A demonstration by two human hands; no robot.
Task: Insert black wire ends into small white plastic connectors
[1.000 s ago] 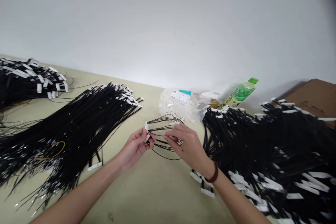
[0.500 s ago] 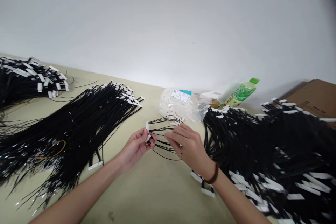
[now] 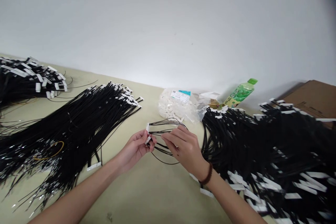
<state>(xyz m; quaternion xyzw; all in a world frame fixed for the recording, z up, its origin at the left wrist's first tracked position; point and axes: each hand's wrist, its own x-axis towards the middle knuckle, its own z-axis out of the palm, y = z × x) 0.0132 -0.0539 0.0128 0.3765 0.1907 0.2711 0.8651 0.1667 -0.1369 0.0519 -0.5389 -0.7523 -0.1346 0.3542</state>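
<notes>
- My left hand (image 3: 141, 143), lower centre: pinched closed on slim white plastic connector (image 3: 147, 128), thin black wires (image 3: 157, 124) trailing right.
- My right hand (image 3: 183, 146): fingers curled at wires (hold hidden, can't tell).

The single head view is looking from the wearer's head, facing forward and down over the table (image 3: 126, 196). The forearms are entering from the frame's bottom edge, and the pale wall (image 3: 168, 24) is filling the upper part.
</notes>
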